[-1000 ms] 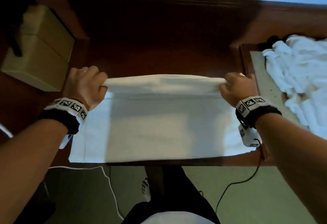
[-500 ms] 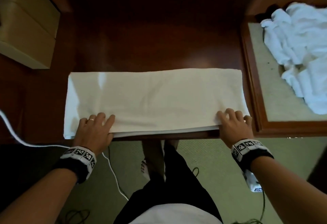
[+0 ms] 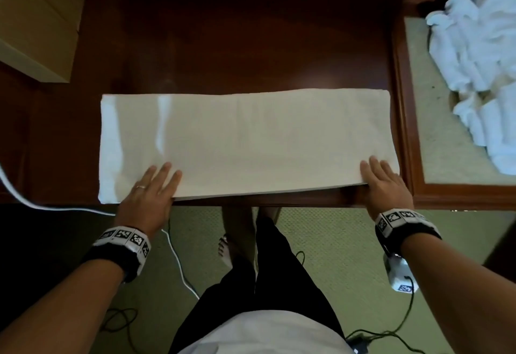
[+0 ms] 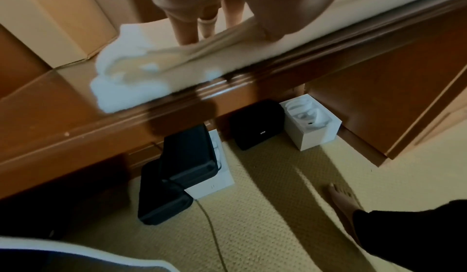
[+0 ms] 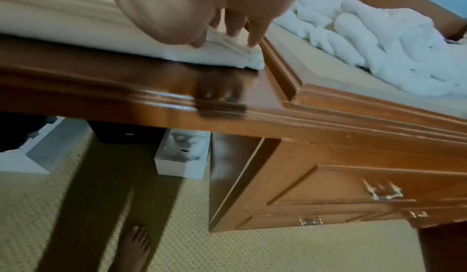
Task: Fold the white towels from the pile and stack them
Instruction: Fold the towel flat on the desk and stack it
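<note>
A white towel (image 3: pixel 245 141), folded in half lengthwise, lies flat as a long strip along the front of the dark wooden table (image 3: pixel 237 46). My left hand (image 3: pixel 149 190) rests flat on its near edge toward the left end, fingers straight. At the near right corner my right hand (image 3: pixel 384 183) lies flat too. In the left wrist view straight fingers (image 4: pixel 185 30) press the towel (image 4: pixel 141 64). In the right wrist view fingertips (image 5: pixel 254 36) press the towel's corner (image 5: pixel 235 56). A pile of crumpled white towels (image 3: pixel 480 68) sits at the right.
The pile lies on a raised tray-like surface with a wooden rim (image 3: pixel 402 119) next to the towel's right end. A cardboard box (image 3: pixel 36 21) stands at the back left. A white cable (image 3: pixel 55 208) hangs off the front edge. Boxes and black cases (image 4: pixel 187 164) sit under the table.
Both hands carried the towel's far edge over to the near edge, laid it down and let go. They now rest flat on the folded towel, fingers straighter than half a second ago.
</note>
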`<action>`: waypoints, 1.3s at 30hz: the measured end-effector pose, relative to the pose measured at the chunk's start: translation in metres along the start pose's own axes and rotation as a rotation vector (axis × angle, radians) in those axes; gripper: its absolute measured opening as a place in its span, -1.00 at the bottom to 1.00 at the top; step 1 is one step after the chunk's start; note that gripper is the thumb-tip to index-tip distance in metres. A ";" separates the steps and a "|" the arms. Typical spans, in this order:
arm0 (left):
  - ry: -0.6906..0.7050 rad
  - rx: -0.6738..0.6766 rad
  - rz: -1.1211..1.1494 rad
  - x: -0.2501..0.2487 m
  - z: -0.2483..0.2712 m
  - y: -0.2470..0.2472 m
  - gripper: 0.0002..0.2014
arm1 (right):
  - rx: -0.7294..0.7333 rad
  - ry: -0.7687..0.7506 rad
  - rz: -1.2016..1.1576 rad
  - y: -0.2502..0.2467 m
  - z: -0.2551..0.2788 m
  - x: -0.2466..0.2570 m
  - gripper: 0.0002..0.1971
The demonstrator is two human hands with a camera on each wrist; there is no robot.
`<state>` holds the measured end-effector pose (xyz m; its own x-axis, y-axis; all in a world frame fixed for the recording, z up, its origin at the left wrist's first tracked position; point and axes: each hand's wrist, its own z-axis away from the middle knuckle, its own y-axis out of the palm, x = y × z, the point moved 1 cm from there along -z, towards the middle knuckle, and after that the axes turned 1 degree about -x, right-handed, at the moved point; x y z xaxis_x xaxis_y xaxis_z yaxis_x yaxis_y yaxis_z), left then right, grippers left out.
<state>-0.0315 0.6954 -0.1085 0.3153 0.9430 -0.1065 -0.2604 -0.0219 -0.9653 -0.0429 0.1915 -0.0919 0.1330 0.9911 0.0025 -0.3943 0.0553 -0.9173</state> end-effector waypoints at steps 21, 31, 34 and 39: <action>-0.066 -0.073 0.126 -0.010 -0.024 -0.027 -0.29 | -0.121 -0.430 0.046 -0.016 -0.015 0.166 -0.38; -0.360 0.185 0.045 0.046 -0.022 0.004 -0.13 | 0.050 -0.430 0.084 0.010 -0.020 0.187 -0.25; -0.415 0.139 0.082 0.031 -0.036 -0.002 -0.09 | -0.007 -0.439 0.021 0.003 -0.033 0.213 -0.23; -0.275 0.106 0.086 -0.039 -0.067 0.008 -0.12 | -0.024 -0.464 0.001 0.007 -0.054 0.225 -0.27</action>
<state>0.0153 0.6363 -0.1281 0.0331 0.9940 -0.1038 -0.3733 -0.0841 -0.9239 0.0336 0.4083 -0.1189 -0.2908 0.9407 0.1747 -0.3727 0.0568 -0.9262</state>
